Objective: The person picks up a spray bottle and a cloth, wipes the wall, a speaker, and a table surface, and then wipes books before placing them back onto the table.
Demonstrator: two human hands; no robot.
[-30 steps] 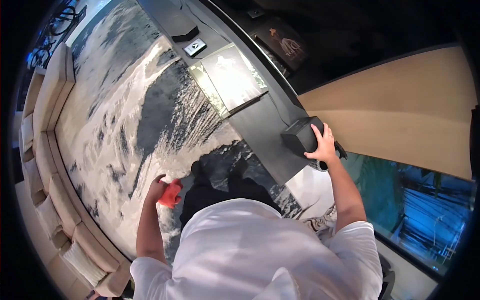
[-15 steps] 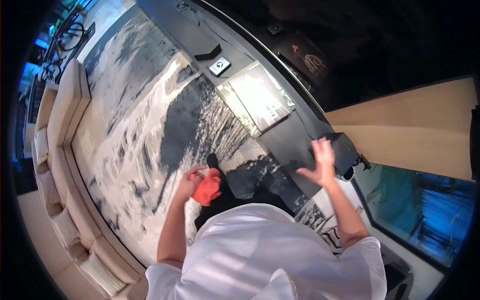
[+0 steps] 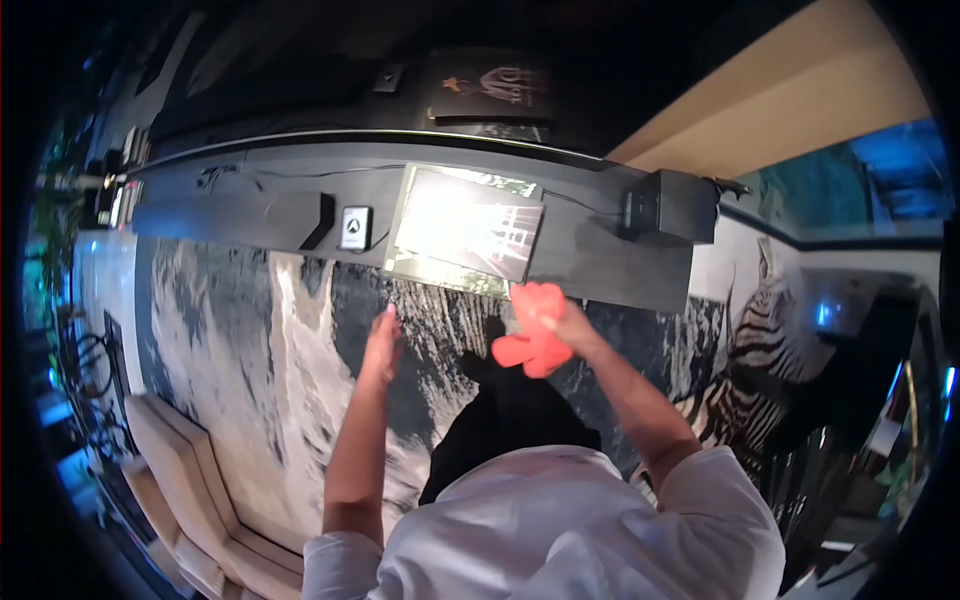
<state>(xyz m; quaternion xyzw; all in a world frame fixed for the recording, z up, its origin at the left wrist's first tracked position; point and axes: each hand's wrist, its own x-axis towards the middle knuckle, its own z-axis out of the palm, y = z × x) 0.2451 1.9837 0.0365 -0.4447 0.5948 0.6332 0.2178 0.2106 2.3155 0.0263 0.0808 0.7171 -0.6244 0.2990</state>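
A bunched coral-red cloth (image 3: 525,350) is in my right hand (image 3: 568,330), which is wrapped around it. The cloth sticks out past my fingers toward the front edge of a dark low console. Just beyond it lies a large flat book (image 3: 515,235), its cover washed out by glare, on top of another wide book (image 3: 450,285). My left hand (image 3: 381,345) is raised over the rug, seen nearly edge-on, with its fingers stretched out and nothing in it.
The console (image 3: 590,275) bears a small white box (image 3: 355,228), a long soundbar (image 3: 230,222), thin cables and a black box-shaped speaker (image 3: 670,208). Behind it stands a dark glossy screen (image 3: 300,100). A beige sofa (image 3: 190,460) is at left, a zebra-pattern hide (image 3: 760,360) at right, a patterned rug (image 3: 300,300) below.
The red cloth has passed from my left hand to my right. My view has turned to face the console, and my right hand has closed and come toward the books.
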